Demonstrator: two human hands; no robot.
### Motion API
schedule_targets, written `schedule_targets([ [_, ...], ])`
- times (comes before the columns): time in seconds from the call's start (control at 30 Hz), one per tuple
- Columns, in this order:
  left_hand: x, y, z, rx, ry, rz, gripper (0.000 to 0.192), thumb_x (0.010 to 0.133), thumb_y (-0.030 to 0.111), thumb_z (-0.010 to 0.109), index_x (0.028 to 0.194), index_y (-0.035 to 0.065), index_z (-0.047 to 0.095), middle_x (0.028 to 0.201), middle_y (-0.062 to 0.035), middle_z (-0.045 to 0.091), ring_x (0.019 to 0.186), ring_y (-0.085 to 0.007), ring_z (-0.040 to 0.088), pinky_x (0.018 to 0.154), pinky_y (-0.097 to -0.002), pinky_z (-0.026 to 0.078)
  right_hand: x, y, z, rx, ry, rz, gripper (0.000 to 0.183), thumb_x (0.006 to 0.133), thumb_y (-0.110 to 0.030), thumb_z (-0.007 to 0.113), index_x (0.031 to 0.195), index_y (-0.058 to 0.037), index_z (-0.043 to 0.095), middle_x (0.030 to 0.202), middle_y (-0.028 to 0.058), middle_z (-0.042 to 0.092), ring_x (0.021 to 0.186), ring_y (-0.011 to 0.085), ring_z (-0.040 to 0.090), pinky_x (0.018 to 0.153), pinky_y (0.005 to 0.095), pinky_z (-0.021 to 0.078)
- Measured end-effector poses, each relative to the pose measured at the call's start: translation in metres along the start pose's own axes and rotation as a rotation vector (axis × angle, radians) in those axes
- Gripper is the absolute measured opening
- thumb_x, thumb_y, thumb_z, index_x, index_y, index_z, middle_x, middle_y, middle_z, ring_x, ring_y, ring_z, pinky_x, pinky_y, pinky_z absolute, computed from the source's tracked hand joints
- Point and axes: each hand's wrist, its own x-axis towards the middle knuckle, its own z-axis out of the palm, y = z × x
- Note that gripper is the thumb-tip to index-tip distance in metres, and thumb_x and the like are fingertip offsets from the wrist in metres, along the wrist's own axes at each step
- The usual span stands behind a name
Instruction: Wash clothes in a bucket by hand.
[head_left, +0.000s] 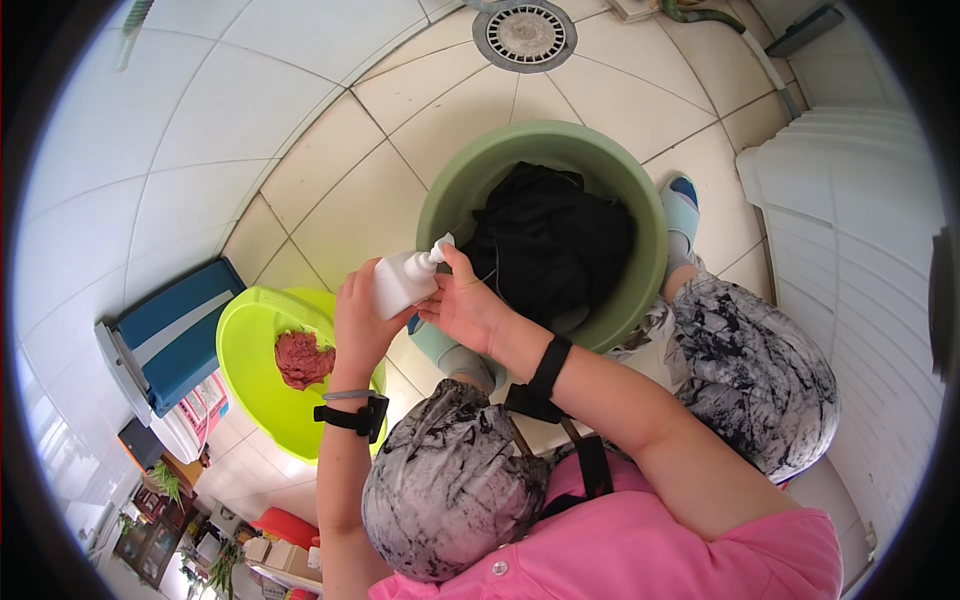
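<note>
My left hand (358, 315) grips the body of a white pump bottle (401, 285), which is tilted with its nozzle toward the upper right. At the bottle's neck is my right hand (469, 304), its thumb against the pump head (444, 246) and its fingers around the lower side. Both hands are over the near left rim of a round green tub (540, 135). Inside the tub lies a heap of black fabric (551, 247). Part of the bottle is hidden behind my fingers.
Left of my left wrist stands a lime-green basin (255, 375) holding a crumpled reddish-brown cloth (301, 360). Beside it is a blue and grey container (184, 330) against the tiled wall. A floor drain (527, 34) lies beyond the tub. A white ribbed panel (840, 247) rises at right.
</note>
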Motion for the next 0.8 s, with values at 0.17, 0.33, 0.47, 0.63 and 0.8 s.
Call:
schedule_targets([
  [0.17, -0.002, 0.002, 0.001, -0.017, 0.021, -0.009, 0.069, 0.061, 0.018, 0.081, 0.121, 0.0068, 0.05, 0.107, -0.0152, 0.058, 0.098, -0.0368, 0.053, 0.084, -0.0447, 0.044, -0.006, 0.0, 0.01, -0.035, 0.017, -0.015, 0.074, 0.082, -0.073, 0.042, 0.119, -0.0108, 0.055, 0.114, -0.0002, 0.053, 0.103, 0.0139, 0.044, 0.103, 0.0318, 0.0246],
  [0.33, -0.009, -0.006, 0.005, -0.123, 0.053, -0.007, 0.071, 0.061, 0.015, 0.081, 0.123, 0.0074, 0.048, 0.107, -0.0145, 0.057, 0.102, -0.0364, 0.05, 0.085, -0.0448, 0.043, -0.008, 0.004, 0.011, -0.078, -0.024, -0.052, 0.08, 0.081, -0.075, 0.041, 0.126, -0.0105, 0.052, 0.125, 0.0015, 0.052, 0.117, 0.0165, 0.042, 0.109, 0.0364, 0.0161],
  [0.47, -0.012, -0.006, 0.003, -0.138, 0.0, -0.065, 0.076, 0.061, 0.01, 0.081, 0.127, 0.005, 0.045, 0.115, -0.0164, 0.053, 0.108, -0.0361, 0.05, 0.092, -0.0437, 0.042, -0.006, 0.006, 0.007, -0.08, -0.029, -0.048, 0.081, 0.081, -0.075, 0.04, 0.128, -0.009, 0.05, 0.128, 0.0025, 0.051, 0.119, 0.0168, 0.042, 0.11, 0.0366, 0.0156],
  [0.63, -0.009, -0.002, 0.003, -0.081, -0.008, -0.064, 0.075, 0.06, 0.01, 0.082, 0.126, 0.0061, 0.047, 0.112, -0.0155, 0.055, 0.106, -0.0364, 0.051, 0.091, -0.0435, 0.043, -0.003, 0.004, 0.001, -0.051, -0.002, -0.038, 0.081, 0.083, -0.073, 0.041, 0.127, -0.0061, 0.05, 0.125, 0.0036, 0.052, 0.116, 0.0172, 0.045, 0.112, 0.037, 0.0158],
  [0.8, -0.008, 0.002, 0.004, -0.064, -0.006, -0.066, 0.075, 0.06, 0.01, 0.082, 0.126, 0.0062, 0.047, 0.113, -0.0153, 0.054, 0.107, -0.0365, 0.05, 0.091, -0.0437, 0.042, -0.001, 0.004, -0.003, -0.063, -0.011, -0.048, 0.08, 0.083, -0.072, 0.042, 0.13, -0.0071, 0.048, 0.128, 0.003, 0.051, 0.119, 0.0168, 0.043, 0.111, 0.0357, 0.0162],
])
